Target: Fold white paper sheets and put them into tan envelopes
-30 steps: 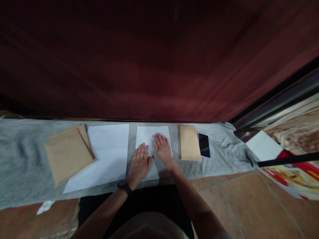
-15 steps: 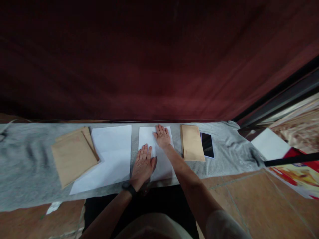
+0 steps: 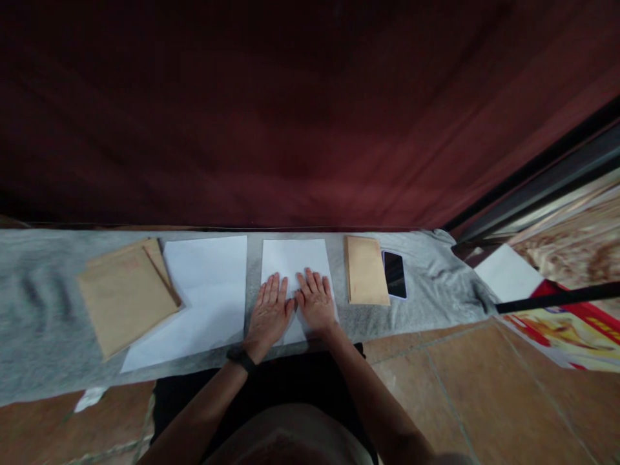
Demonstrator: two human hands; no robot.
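A white sheet of paper (image 3: 294,256), narrow as if folded, lies on the grey cloth in front of me. My left hand (image 3: 269,312) rests flat on its left edge, fingers stretched out and pointing away from me. Beside it my right hand (image 3: 316,302) lies flat on the sheet's lower right part, fingers slightly spread. The two thumbs nearly meet; both hands hold nothing. To the left lies a larger stack of white paper (image 3: 208,290), partly under brown envelopes (image 3: 126,300). A smaller pile of brown envelopes (image 3: 367,271) lies to the right.
A phone (image 3: 394,276) lies beside the right envelopes. The grey cloth (image 3: 426,284) covers the long narrow surface, with a dark red panel (image 3: 310,161) behind it. At the far right, a black bar (image 3: 557,298) crosses before a colourful printed box (image 3: 566,329).
My right hand has slid toward me down the sheet, from near its far edge to beside my left hand. My left hand stays flat on the paper. The view has shifted slightly.
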